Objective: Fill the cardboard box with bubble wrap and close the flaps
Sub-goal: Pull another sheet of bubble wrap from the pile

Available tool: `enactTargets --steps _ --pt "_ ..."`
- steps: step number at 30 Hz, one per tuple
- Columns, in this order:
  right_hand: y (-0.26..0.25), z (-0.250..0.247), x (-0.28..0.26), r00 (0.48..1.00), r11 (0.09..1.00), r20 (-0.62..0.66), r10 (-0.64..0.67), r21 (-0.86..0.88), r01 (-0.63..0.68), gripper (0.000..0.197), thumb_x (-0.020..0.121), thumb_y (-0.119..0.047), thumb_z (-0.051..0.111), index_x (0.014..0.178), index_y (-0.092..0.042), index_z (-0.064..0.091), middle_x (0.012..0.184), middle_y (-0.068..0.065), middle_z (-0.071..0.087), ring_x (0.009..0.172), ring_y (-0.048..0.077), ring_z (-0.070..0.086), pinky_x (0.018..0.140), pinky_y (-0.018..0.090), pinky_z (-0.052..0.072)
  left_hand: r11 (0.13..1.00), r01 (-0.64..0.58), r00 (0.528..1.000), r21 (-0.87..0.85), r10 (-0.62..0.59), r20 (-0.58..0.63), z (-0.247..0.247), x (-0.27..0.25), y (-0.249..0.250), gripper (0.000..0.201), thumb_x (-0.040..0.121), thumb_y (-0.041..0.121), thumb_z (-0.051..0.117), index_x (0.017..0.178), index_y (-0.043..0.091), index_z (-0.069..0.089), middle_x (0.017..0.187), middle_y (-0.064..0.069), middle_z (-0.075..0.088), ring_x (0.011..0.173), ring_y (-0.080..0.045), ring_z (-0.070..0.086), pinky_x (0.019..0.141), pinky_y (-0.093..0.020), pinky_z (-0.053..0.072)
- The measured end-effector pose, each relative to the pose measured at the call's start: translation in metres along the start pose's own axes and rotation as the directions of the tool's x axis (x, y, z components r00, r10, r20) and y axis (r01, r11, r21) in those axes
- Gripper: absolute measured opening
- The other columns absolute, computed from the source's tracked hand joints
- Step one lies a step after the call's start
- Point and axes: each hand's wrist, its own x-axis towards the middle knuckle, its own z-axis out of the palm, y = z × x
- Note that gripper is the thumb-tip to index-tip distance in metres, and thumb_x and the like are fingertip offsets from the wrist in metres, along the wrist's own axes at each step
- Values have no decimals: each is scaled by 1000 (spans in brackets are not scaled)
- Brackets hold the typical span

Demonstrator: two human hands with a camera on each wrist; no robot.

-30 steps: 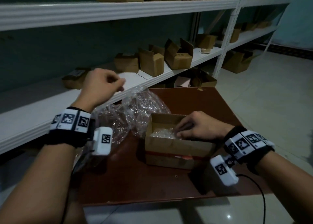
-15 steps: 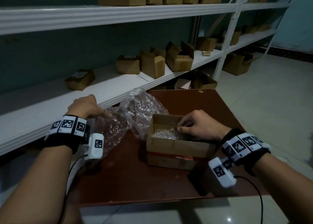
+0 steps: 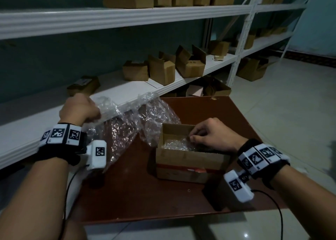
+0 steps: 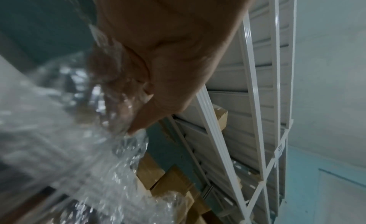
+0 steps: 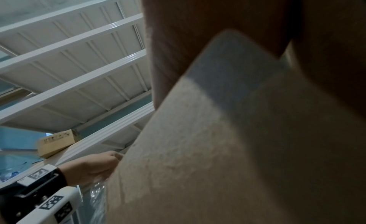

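An open cardboard box point(image 3: 189, 164) stands on a red-brown table point(image 3: 138, 194), with crumpled bubble wrap point(image 3: 174, 145) inside it. My right hand point(image 3: 209, 136) hovers over the box's right half, thumb and curled fingers pinching the wrap inside. A large loose sheet of bubble wrap point(image 3: 134, 119) trails from the box's left side up to my left hand point(image 3: 80, 109), which grips its upper edge above the shelf lip. The left wrist view shows that hand point(image 4: 150, 80) clutching the bubble wrap point(image 4: 126, 150). In the right wrist view a box flap point(image 5: 217, 149) fills the frame; the fingers are hidden.
A white shelf point(image 3: 27, 130) runs along the table's left side, close to my left hand. Several small cardboard boxes point(image 3: 161, 72) stand on it, more above and below. Pale tiled floor point(image 3: 272, 103) lies to the right. The table's near part is bare.
My left hand came down from above the shelf and took hold of the loose bubble wrap, lifting its edge. My right hand's fingers curled up from deeper inside the box.
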Motion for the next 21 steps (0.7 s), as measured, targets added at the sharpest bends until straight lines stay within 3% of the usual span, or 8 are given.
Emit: enactTargets --steps 2,5,7,11,14,16,18,21 --pt "1 0 0 1000 1000 -25 -6 -3 6 12 93 -30 72 102 -25 78 92 -13 75 83 -4 70 79 27 62 991 -17 996 -134 5 -89 -5 -1 2 17 70 18 80 87 18 74 78 -5 76 86 -29 73 88 -45 59" --pt "3 1 1 998 999 -54 -28 -48 26 12 92 -33 72 100 -27 78 90 -16 75 83 -4 70 80 29 61 985 -107 946 -137 59 -317 -9 -9 7 28 75 21 72 103 21 78 101 -13 76 103 -40 68 89 -45 55" --pt "4 2 1 998 996 -58 -40 -87 35 14 91 -36 71 100 -28 78 90 -18 74 83 -5 69 80 30 61 970 -155 913 -185 69 -403 -11 -15 12 34 76 23 70 109 20 79 106 -15 76 104 -42 67 89 -47 55" --pt "3 2 1 996 993 -72 -58 -110 50 15 91 -36 71 100 -28 79 90 -16 75 83 -4 69 79 31 61 918 -166 884 -360 -22 -466 -15 -16 17 35 79 27 68 113 22 77 109 -7 77 103 -33 70 92 -45 57" --pt "2 0 0 994 997 -95 -44 -64 38 12 92 -33 71 100 -28 78 89 -16 75 83 -2 69 78 31 62 879 -196 844 -435 -74 -530 -16 -17 19 32 80 24 65 110 23 75 106 -5 76 95 -26 71 84 -39 56" --pt "1 0 -1 992 999 -118 -41 -34 37 11 92 -32 71 99 -27 78 87 -15 75 82 -2 70 79 32 63 780 -251 860 -574 -92 -501 -14 -16 24 30 80 17 66 109 19 73 105 -4 75 82 -16 71 72 -32 58" --pt "-1 0 -2 990 999 -137 -41 -11 39 11 94 -30 70 100 -26 78 86 -13 75 81 -1 72 79 32 63 599 -264 913 -756 -97 -396 -9 -15 31 27 82 6 67 109 10 68 104 -7 71 62 -5 70 56 -25 57" --pt "-6 0 -4 986 999 -163 -35 34 41 11 95 -24 68 101 -21 77 84 -8 77 77 0 73 78 32 64 397 -208 968 -894 -46 -246 -1 -19 44 27 82 -2 64 107 9 61 95 -14 70 54 -10 71 49 -22 54"
